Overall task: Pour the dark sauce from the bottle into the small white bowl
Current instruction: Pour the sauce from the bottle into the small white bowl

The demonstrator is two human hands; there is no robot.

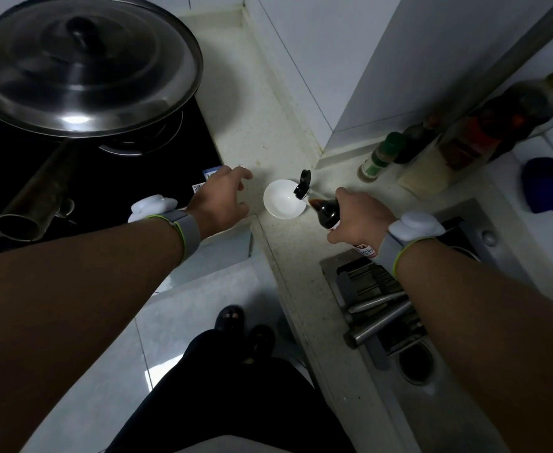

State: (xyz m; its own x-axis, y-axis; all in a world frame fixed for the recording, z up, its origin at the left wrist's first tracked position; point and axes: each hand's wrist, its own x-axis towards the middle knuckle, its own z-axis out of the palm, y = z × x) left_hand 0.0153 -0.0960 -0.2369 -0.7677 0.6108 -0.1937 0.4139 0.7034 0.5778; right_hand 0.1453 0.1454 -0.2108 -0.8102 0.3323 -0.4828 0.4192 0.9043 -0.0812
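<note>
The small white bowl (283, 201) sits on the pale countertop near its front corner. My right hand (358, 217) grips the dark sauce bottle (325, 210), tilted left so that its black spout with the flip cap open hangs over the bowl's right rim. The bowl's inside looks white; I cannot tell whether sauce is flowing. My left hand (221, 199) hovers just left of the bowl with fingers spread, holding nothing and not touching it.
A wok under a large steel lid (85, 63) stands on the black stove at the left. Several condiment bottles (431, 152) line the wall at the right. A sink (409, 315) with metal utensils lies below my right arm. My feet are on the tiled floor below.
</note>
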